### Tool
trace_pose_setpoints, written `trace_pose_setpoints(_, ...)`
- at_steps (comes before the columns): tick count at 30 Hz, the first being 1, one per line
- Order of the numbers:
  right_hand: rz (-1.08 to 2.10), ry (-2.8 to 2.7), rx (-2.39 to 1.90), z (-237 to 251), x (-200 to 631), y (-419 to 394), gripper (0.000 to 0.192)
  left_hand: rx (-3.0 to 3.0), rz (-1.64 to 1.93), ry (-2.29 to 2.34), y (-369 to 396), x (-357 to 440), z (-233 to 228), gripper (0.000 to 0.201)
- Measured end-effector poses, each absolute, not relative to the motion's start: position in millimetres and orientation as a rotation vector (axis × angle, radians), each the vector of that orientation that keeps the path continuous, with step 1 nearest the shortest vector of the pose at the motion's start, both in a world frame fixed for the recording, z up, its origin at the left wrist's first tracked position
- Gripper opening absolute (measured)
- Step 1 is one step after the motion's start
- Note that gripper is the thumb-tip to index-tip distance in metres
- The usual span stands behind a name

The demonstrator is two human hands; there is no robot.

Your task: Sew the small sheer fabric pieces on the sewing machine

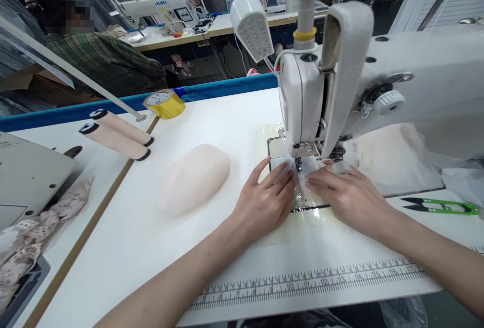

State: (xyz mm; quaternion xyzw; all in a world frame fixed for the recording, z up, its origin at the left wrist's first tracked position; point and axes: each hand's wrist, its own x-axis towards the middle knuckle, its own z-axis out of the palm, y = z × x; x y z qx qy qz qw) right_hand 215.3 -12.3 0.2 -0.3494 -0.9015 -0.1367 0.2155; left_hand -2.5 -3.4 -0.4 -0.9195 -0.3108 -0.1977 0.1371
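- Your fingers lie flat and together: left hand (264,202) and right hand (348,194) both press a small clear piece (293,171) down on the worktop (151,237).
- That piece sits under the needle of the sewing machine (302,96), between your fingertips.
- Nearby: a pale fabric bundle (194,176) to your left, green snips (440,206) to your right.
- Yellow tape roll (164,102) lies farther back.

Single head-worn view, looking forward and down from the seated person's position across the white table (124,247). The sewing machine (378,91) fills the upper right at close range; both forearms enter from the lower edge, and the printed ruler (310,280) runs along the bottom. Other sewing stations (166,7) recede across the upper frame.
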Motion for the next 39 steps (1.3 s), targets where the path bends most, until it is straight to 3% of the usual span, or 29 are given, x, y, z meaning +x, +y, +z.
trace_pose_setpoints(39, -0.458, -2.525, -0.984, -2, 213, -3, 0.039, -2.669, -0.533, -1.104, 11, 0, 0, 0.034)
